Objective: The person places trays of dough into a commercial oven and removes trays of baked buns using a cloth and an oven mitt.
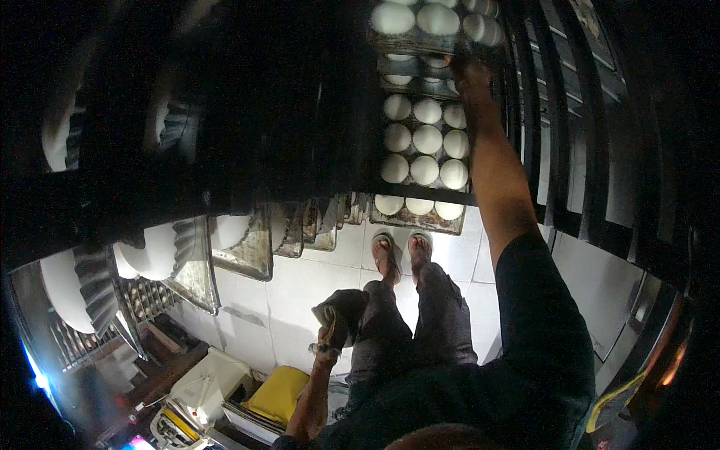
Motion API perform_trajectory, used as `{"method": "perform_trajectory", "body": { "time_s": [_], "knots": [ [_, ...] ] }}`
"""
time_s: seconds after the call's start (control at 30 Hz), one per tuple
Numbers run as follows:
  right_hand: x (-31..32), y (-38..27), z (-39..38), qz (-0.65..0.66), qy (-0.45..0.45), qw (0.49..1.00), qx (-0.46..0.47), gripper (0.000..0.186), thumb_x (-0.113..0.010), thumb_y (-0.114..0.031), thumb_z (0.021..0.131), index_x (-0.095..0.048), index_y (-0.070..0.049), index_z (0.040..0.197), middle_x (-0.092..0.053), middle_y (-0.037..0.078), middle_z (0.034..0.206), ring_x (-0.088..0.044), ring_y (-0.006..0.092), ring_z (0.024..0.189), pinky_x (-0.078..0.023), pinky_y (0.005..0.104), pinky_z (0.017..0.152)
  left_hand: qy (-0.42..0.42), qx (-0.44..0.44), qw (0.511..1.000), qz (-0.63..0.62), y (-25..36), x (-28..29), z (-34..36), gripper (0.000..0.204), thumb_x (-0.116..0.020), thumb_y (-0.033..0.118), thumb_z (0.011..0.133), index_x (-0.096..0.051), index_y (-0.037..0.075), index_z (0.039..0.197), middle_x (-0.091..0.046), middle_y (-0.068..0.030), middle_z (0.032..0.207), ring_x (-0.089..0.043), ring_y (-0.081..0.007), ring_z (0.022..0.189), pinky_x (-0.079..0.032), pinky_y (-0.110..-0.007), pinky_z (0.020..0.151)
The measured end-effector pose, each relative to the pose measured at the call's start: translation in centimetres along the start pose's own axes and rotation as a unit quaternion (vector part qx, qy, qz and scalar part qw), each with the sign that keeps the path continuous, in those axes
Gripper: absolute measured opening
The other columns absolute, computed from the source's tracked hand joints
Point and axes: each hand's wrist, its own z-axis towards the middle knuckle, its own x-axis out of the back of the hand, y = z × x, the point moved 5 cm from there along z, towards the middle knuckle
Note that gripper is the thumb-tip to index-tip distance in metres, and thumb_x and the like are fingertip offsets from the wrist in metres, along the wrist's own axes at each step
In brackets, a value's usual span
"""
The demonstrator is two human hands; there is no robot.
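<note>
My right arm reaches up and away, with my right hand (471, 79) at the front edge of a metal baking tray (420, 46) high in a dark rack. Its fingers seem closed on the tray's rim, though shadow blurs them. White dough balls (437, 19) stand in rows on that tray. Lower trays carry more white dough balls (427, 139), also in rows. Down by my left leg, my left hand (328, 336) is closed around a bunched dark cloth (343, 311).
Left, more trays (244, 255) jut out, bearing large white domes in fluted moulds (94, 292). Dark rack bars (555, 112) stand close at the right. A yellow item (277, 394) rests on a white box, beside a whitish bin (210, 379). White floor tiles (300, 289) lie below.
</note>
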Motion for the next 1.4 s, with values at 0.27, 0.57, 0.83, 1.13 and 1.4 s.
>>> {"method": "perform_trajectory", "body": {
  "time_s": [0.27,0.57,0.83,1.13,1.4],
  "knots": [
    [4.3,0.3,-14.0,0.623,0.115,0.734,-0.245,0.018,-0.049,-0.007,0.093,-0.062,0.003,0.085,-0.060,0.012,0.082,-0.059,0.0228,0.074,-0.055,0.0422,0.073,-0.179,0.003,0.965,-0.190,-0.6,-3.2,8.6,0.056,-0.053,0.036,0.096,-0.037,0.008,0.142,-0.045,-0.0121,0.141,-0.047,-0.0265,0.126,-0.041,-0.041,0.104],
    [8.1,-5.4,-35.9,0.648,0.183,0.635,-0.378,0.010,-0.054,-0.003,0.093,-0.051,0.006,0.092,-0.052,0.013,0.091,-0.057,0.0237,0.079,-0.062,0.0398,0.080,-0.217,-0.199,0.949,-0.115,12.5,-12.1,13.2,0.057,-0.047,0.043,0.096,-0.036,0.009,0.141,-0.046,-0.0118,0.138,-0.046,-0.0287,0.126,-0.040,-0.044,0.106],
    [7.3,-4.3,-47.9,0.643,0.101,0.665,-0.367,0.019,-0.051,-0.012,0.096,-0.056,0.006,0.101,-0.061,0.018,0.108,-0.064,0.0241,0.093,-0.058,0.0381,0.084,-0.303,0.005,0.864,-0.402,10.1,-14.2,15.5,0.048,-0.048,0.042,0.096,-0.046,0.012,0.134,-0.052,-0.0089,0.133,-0.050,-0.0290,0.121,-0.043,-0.047,0.102],
    [16.2,5.0,-43.0,0.328,0.107,0.881,-0.324,0.050,-0.042,-0.037,0.101,-0.055,0.006,0.123,-0.063,0.014,0.113,-0.057,0.0206,0.105,-0.045,0.0307,0.091,-0.284,-0.065,0.911,-0.292,12.2,-13.3,13.2,0.047,-0.048,0.041,0.096,-0.046,0.012,0.134,-0.053,-0.0075,0.132,-0.050,-0.0267,0.121,-0.044,-0.045,0.101],
    [15.9,2.0,-48.4,0.282,0.075,0.931,-0.218,0.034,-0.042,-0.021,0.102,-0.061,0.007,0.102,-0.064,0.007,0.093,-0.054,0.0136,0.087,-0.044,0.0256,0.083,-0.178,-0.037,0.969,-0.168,8.7,-7.2,10.8,0.046,-0.048,0.038,0.098,-0.044,0.011,0.135,-0.053,-0.0064,0.131,-0.053,-0.0233,0.118,-0.045,-0.042,0.098]
  ]
}}
